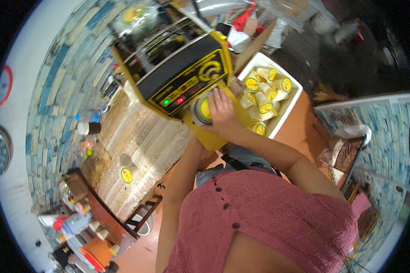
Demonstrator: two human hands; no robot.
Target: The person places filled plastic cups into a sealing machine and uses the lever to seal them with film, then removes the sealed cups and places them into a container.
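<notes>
A black and yellow cup sealing machine [188, 76] stands before me, with a green and a red light on its front panel. From it juts a yellow plate [210, 141] with a round metal holder [195, 117]. In the holder sits a cup with a yellow and green printed film top [205, 108]. My right hand [222, 112] lies over the right side of this cup, fingers stretched out and thumb apart. My left forearm reaches to the near left edge of the plate; the left hand itself is hidden beneath it.
A white foam box [287, 117] holding several sealed cups [265, 107] is right of the machine. One sealed cup [126, 174] stands on the worn wooden table [147, 136] at left. Bottles [89, 116] line the wall. A lower red table [112, 218] carries an orange container [97, 252].
</notes>
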